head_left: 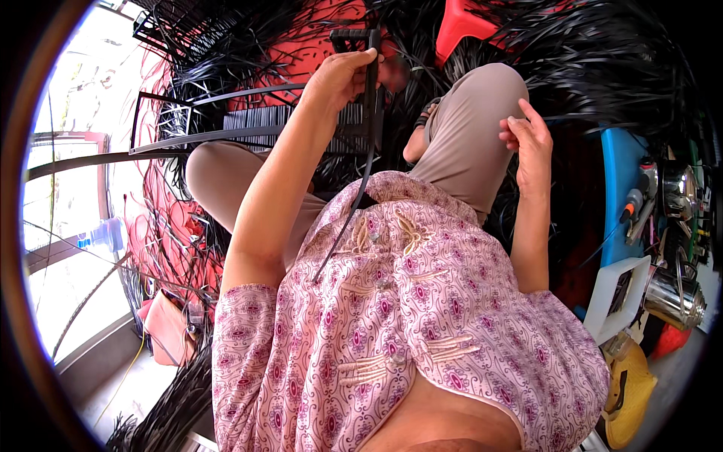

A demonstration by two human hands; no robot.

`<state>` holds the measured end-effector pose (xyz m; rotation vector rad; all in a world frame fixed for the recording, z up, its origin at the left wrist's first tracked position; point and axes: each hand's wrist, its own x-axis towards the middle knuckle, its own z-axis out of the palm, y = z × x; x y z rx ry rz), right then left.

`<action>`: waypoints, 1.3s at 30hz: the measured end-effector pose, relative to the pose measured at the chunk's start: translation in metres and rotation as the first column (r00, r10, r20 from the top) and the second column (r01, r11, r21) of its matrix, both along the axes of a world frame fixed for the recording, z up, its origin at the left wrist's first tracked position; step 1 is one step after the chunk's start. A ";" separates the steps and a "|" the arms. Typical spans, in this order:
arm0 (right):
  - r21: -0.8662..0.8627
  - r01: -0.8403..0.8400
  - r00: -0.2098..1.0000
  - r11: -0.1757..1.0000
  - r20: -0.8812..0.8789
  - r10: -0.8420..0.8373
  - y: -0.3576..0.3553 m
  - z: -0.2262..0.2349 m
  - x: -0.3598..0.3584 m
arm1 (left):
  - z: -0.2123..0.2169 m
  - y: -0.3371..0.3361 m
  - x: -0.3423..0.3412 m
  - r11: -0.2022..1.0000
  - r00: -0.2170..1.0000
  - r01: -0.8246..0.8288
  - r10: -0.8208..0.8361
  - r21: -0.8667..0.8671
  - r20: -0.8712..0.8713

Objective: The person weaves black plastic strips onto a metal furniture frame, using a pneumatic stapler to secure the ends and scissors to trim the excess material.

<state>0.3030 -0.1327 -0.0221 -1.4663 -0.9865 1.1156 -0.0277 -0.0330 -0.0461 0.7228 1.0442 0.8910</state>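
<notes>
A black frame (pixel 372 90) with a straight upright bar stands beyond my lap, and flat black strips are wound round its top end. My left hand (pixel 340 79) is closed round this bar near the top, its thumb lying along it. From the bar a loose black strip (pixel 348 218) hangs down across my blouse. Panels of closely laid grey-black strips (pixel 256 118) show behind my left forearm. My right hand (pixel 530 139) is raised beside my right knee, index finger stretched and the others loosely bent, with nothing visible in it.
Heaps of loose black strips (pixel 602 68) spread over the red floor (pixel 301 45). A red plastic piece (pixel 461 30) lies at the far middle. To the right are a blue board (pixel 616 188), a white tray (pixel 599 309), metal pots (pixel 670 297) and a yellow hat (pixel 631 388). Long strips arch leftward.
</notes>
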 end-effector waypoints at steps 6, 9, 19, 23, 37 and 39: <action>-0.061 -0.300 0.951 0.952 -0.096 0.294 0.000 0.000 -0.062 | 0.001 0.002 0.000 1.000 1.000 -0.005 0.005 -0.006 -0.012; -0.099 -0.512 0.858 0.853 -0.117 0.501 0.004 0.004 -0.104 | 0.000 0.002 0.000 1.000 1.000 -0.009 0.009 -0.013 -0.002; -0.157 -0.636 0.754 0.756 0.085 0.652 0.010 -0.003 -0.157 | 0.000 0.001 0.000 1.000 1.000 -0.017 0.017 -0.025 0.024; -0.090 -0.679 0.716 0.728 -0.296 0.632 0.013 0.008 -0.148 | -0.001 -0.001 -0.001 1.000 0.999 -0.017 0.018 -0.026 0.036; 0.094 -0.783 0.606 0.615 -0.110 0.788 0.006 0.101 -0.155 | 0.000 0.005 -0.005 0.990 0.970 0.015 0.021 -0.143 0.243; 0.101 -0.653 0.735 0.750 -0.155 0.661 0.005 0.099 -0.156 | -0.001 0.004 -0.005 0.989 0.973 -0.003 0.037 -0.148 0.227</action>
